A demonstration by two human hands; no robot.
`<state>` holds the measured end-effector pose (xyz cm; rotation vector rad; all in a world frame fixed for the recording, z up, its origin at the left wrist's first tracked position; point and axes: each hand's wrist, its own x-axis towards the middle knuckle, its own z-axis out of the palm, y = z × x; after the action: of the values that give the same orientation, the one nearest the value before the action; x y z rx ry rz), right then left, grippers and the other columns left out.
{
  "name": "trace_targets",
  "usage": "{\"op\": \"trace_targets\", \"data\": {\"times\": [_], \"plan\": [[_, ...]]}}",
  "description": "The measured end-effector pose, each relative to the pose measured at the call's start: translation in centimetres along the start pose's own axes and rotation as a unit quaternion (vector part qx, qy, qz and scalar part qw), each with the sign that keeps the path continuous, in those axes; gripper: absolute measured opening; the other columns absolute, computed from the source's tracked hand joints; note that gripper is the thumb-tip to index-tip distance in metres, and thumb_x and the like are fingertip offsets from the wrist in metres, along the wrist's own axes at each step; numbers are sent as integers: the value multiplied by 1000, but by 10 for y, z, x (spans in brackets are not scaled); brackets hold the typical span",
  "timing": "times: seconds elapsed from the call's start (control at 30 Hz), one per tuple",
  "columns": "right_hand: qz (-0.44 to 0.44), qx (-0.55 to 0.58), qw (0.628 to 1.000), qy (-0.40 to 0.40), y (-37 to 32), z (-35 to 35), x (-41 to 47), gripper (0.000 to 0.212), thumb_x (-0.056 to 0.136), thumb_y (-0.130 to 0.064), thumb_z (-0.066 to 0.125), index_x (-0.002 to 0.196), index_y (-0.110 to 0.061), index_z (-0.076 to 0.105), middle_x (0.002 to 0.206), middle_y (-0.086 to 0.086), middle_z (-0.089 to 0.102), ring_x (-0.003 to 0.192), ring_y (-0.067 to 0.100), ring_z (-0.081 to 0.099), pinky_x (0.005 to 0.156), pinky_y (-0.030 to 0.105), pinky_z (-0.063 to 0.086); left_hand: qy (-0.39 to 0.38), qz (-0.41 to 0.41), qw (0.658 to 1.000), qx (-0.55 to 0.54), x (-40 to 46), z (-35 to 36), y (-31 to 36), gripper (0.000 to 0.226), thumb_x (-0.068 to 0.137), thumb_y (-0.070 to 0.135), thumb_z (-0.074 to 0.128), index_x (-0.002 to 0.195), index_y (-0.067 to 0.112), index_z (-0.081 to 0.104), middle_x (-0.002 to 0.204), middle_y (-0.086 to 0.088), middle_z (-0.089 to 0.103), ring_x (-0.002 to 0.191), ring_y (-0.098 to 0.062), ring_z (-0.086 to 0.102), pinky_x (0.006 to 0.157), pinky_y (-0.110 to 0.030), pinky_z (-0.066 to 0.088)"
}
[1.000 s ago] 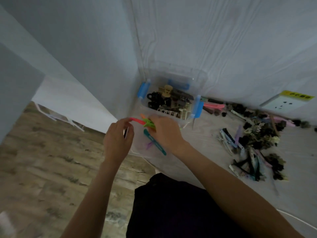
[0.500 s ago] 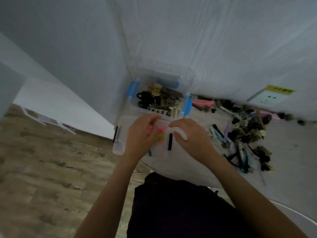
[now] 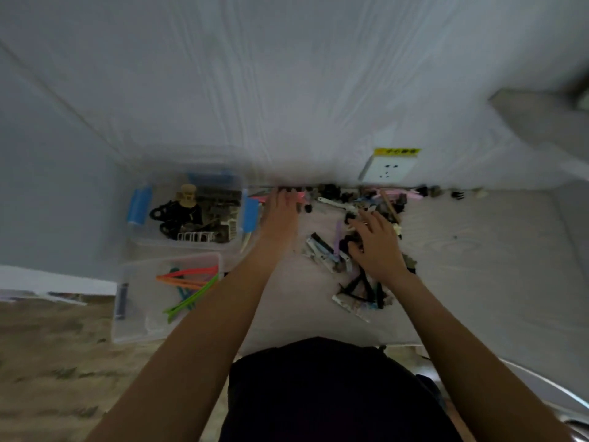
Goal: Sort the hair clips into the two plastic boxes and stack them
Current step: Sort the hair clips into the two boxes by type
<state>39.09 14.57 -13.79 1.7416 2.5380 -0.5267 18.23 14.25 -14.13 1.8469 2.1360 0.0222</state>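
Together we had both arms stretched over the desk point(image 3: 478, 250). Against the wall sat the far box point(image 3: 159, 240), holding dark claw clips; just before it lay the near box point(image 3: 137, 327) with bright long clips point(image 3: 188, 282). Our right hand point(image 3: 379, 247) rested spread on the loose clip pile point(image 3: 357, 275). Our left hand point(image 3: 280, 212) touched a pink clip point(image 3: 299, 195); its grip we could not tell.

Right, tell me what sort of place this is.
Probably a room at home: a white tabletop pushed into a white wall corner, a wall socket just above it, and wood-look flooring below.
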Motion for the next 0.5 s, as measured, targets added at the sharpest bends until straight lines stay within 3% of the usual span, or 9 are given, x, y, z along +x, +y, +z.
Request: {"op": "trace_targets", "data": {"times": [0.17,0.33,0.4,0.5], "plan": [[-32,-17,999,7,12,-3,-1,45,82,-34,45,121,-14,56,139,12,47,131,40,36,105,55,32,12,-11,1000,14,8,6,-1,39,89,7,44,128,10,44,129,-14,46,119,-30,41,92,-42,41],[-87,-67,988,105,-3,-2,2,27,86,-31,44,88,-15,66,92,5,69,100,30,58,89,42,43,-5,-4,1000,-6,2,16,11,38,90,5,43,128,10,43,124,-14,46,115,-29,42,87,-38,39],[-61,-126,987,80,-13,1,7,19,82,-32,58,79,-16,66,74,4,67,88,28,60,83,40,37,-5,-18,1000,-23,-5,23,14,34,92,6,41,125,7,42,122,-16,48,112,-30,44,86,-36,39],[11,-178,984,7,-27,1,14,26,71,-38,70,77,-14,65,67,7,64,80,28,58,75,36,41,2,-24,999,-37,-18,30,18,27,94,7,38,120,4,44,116,-17,52,107,-30,47,82,-36,40]]}}
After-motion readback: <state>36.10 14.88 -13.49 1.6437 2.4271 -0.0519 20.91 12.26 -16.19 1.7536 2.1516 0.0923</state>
